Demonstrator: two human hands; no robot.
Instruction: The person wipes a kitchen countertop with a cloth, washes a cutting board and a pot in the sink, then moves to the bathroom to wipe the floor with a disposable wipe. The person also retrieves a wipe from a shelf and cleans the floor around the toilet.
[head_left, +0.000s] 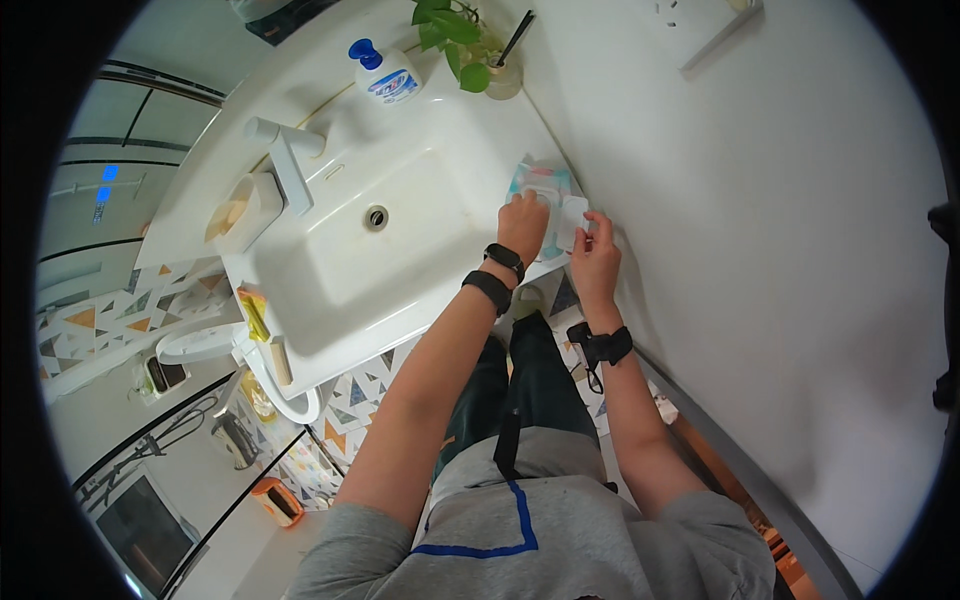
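A soft pack of wet wipes (541, 178), white and pale blue, lies on the right rim of the white washbasin (360, 300). Its white plastic lid (574, 217) stands open towards the wall. My left hand (523, 225) is over the pack's opening with the fingers bent down; the fingertips are hidden, so I cannot tell whether they pinch anything. The thumb and fingers of my right hand (598, 244) hold the edge of the lid. Black bands circle both wrists.
A white faucet (289, 161) and a soap pump bottle (390, 79) stand along the back. A leafy plant (450, 34) and a reed diffuser (504, 79) occupy the far corner. On the left are a white holder (251, 210) and a yellow packet (255, 315). A wall rises at right.
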